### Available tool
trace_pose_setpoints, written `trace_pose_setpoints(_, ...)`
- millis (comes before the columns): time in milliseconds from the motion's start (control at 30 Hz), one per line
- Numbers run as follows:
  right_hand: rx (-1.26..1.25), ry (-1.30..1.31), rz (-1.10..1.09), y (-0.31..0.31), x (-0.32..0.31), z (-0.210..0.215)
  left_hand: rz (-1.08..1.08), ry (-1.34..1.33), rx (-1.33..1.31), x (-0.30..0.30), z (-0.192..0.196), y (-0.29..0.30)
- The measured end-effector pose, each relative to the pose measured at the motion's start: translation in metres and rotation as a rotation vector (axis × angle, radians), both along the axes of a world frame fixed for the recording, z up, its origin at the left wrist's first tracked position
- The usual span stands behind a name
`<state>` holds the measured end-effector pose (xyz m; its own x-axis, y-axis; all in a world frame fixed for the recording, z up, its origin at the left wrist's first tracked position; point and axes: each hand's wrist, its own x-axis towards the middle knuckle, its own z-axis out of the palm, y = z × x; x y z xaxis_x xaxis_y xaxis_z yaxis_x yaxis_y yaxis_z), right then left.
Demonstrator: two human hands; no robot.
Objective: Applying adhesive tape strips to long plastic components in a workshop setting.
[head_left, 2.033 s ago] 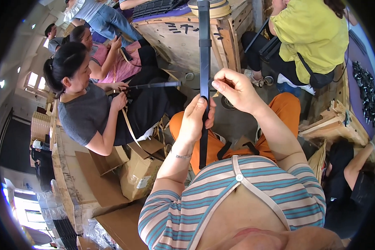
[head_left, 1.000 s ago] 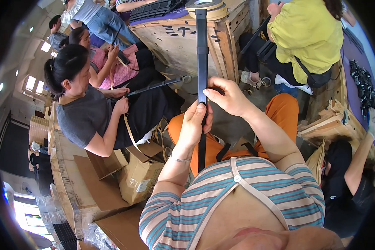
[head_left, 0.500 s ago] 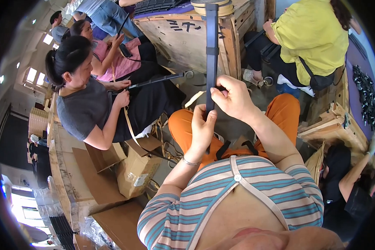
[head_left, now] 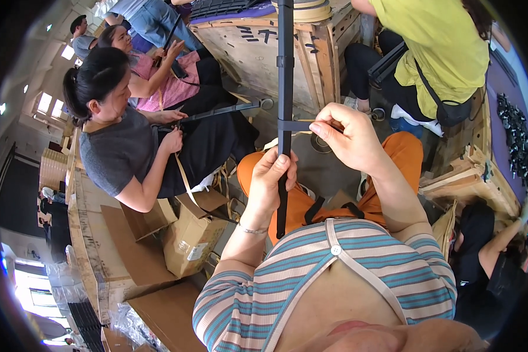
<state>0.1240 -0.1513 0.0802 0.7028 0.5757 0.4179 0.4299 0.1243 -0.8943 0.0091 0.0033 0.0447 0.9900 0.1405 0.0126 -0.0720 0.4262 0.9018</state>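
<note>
A long, narrow black bar stands nearly upright in front of me, its top running out of view and a raised band partway up. My left hand is wrapped round its lower part. From the bar a short dark strip, like tape, stretches taut to the right. The end of that strip is pinched between the thumb and fingers of my right hand. A thin cream strip shows behind the bar, partly hidden by it and my left hand.
A wooden crate stands ahead, with yellowish rolls on top. To the left, a seated person handles another black bar beside an open cardboard box. A person in yellow sits at the right. A ring-shaped roll lies beyond my right hand.
My right hand has moved right, away from the bar, drawing the strip out from it. The bar has shifted slightly left and its lower end now shows below my left hand.
</note>
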Motion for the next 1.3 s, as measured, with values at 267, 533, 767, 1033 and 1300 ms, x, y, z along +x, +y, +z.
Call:
trace_pose_setpoints(267, 0.04, -0.021, 0.003, -0.001, 0.001, -0.003, -0.118, -0.027, -0.035, -0.004, 0.003, 0.006)
trace_pose_setpoints(533, 0.035, 0.004, 0.032, 0.001, -0.002, -0.003, 0.093, -0.075, 0.171, -0.004, 0.002, 0.004)
trace_pose_setpoints(767, 0.033, 0.062, 0.05, -0.009, -0.003, -0.006, -0.073, -0.173, -0.124, 0.001, 0.003, 0.013)
trace_pose_setpoints(1033, 0.087, -0.023, -0.009, -0.014, -0.014, -0.002, -0.1, -0.2, -0.146, 0.004, 0.003, 0.019)
trace_pose_setpoints(1300, 0.071, -0.105, -0.056, -0.02, -0.018, 0.005, -0.074, -0.242, 0.031, -0.005, 0.004, 0.027)
